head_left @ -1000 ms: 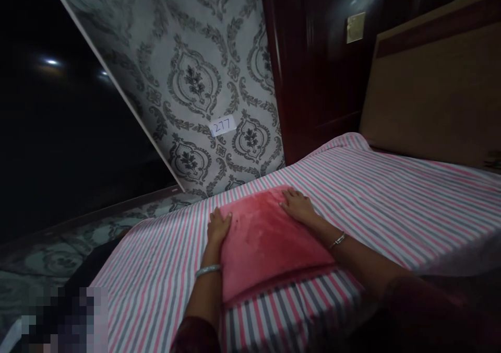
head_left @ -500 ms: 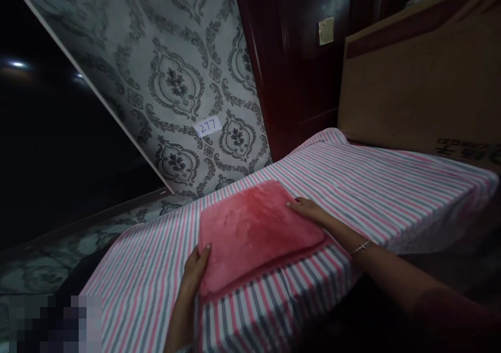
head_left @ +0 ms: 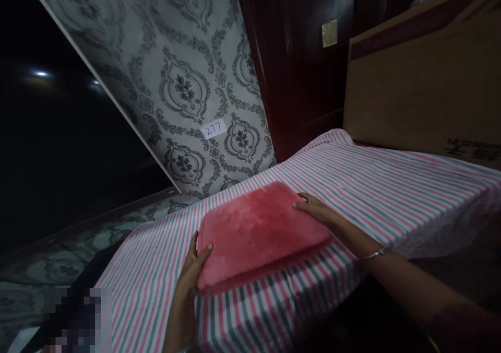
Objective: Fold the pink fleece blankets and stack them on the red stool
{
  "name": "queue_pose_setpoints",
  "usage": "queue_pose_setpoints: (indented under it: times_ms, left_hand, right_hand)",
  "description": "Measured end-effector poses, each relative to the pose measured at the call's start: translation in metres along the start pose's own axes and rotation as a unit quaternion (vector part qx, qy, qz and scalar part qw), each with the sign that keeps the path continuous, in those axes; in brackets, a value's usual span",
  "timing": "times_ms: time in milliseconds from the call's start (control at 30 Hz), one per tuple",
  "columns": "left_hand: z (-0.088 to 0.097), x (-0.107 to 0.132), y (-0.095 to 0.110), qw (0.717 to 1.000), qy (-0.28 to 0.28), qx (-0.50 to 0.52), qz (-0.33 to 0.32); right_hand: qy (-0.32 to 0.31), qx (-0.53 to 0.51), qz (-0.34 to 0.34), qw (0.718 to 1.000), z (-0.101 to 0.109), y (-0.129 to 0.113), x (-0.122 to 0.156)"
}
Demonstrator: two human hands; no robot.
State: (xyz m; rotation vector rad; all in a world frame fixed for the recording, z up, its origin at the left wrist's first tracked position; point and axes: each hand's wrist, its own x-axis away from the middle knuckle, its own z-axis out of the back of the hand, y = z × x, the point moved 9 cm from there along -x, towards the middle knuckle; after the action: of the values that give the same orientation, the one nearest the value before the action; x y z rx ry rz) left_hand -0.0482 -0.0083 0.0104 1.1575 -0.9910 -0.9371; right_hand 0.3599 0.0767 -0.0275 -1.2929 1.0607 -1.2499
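Observation:
A folded pink plush piece [head_left: 262,230], roughly rectangular with short fluffy pile, is over the near edge of a striped cloth [head_left: 371,186]. My left hand [head_left: 194,264] grips its left side, thumb on top and fingers around the edge. On the right side, my right hand [head_left: 315,209] holds it with the thumb on the upper face; the fingertips reach past the far right edge. Layers of the fold show along the near side. Whether it is a mat, a cushion cover or a blanket, I cannot tell. Its underside is hidden.
A large cardboard box [head_left: 422,81] stands on the cloth at the back right. Behind are a patterned wall [head_left: 183,86] with a paper label [head_left: 214,128] reading 277, and a dark red wooden panel [head_left: 297,66]. A big black screen-like panel [head_left: 70,149] fills the left.
The near edge of the pink plush piece has risen slightly, with both hands still on its sides. My left fingers now show more along its left edge. The view has shifted a little.

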Motion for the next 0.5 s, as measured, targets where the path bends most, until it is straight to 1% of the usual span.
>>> queue_pose_setpoints:
  times_ms: [67, 133, 233, 300, 400, 500]
  left_hand:
    - [0.002, 0.003, -0.012, 1.000, -0.006, 0.007, 0.006]
    - [0.001, 0.006, -0.027, 0.999, -0.007, 0.021, 0.025]
    - [0.001, 0.011, -0.043, 0.998, 0.014, 0.039, 0.043]
    - [0.001, 0.015, -0.042, 0.998, 0.027, 0.050, 0.033]
    - [0.002, 0.021, -0.039, 0.997, 0.029, 0.068, 0.025]
    - [0.007, 0.022, -0.041, 0.997, 0.040, 0.062, 0.034]
  right_hand:
    - [-0.003, -0.005, -0.013, 1.000, 0.001, 0.013, 0.003]
    - [0.003, 0.007, -0.008, 1.000, 0.003, 0.026, 0.005]
    - [0.022, 0.028, 0.045, 0.998, 0.005, 0.032, 0.008]
    - [0.029, 0.027, 0.074, 0.996, 0.005, 0.033, 0.011]
    - [0.048, 0.040, 0.090, 0.994, 0.009, 0.036, 0.013]
    - [0.064, 0.054, 0.107, 0.991, 0.012, 0.037, 0.013]
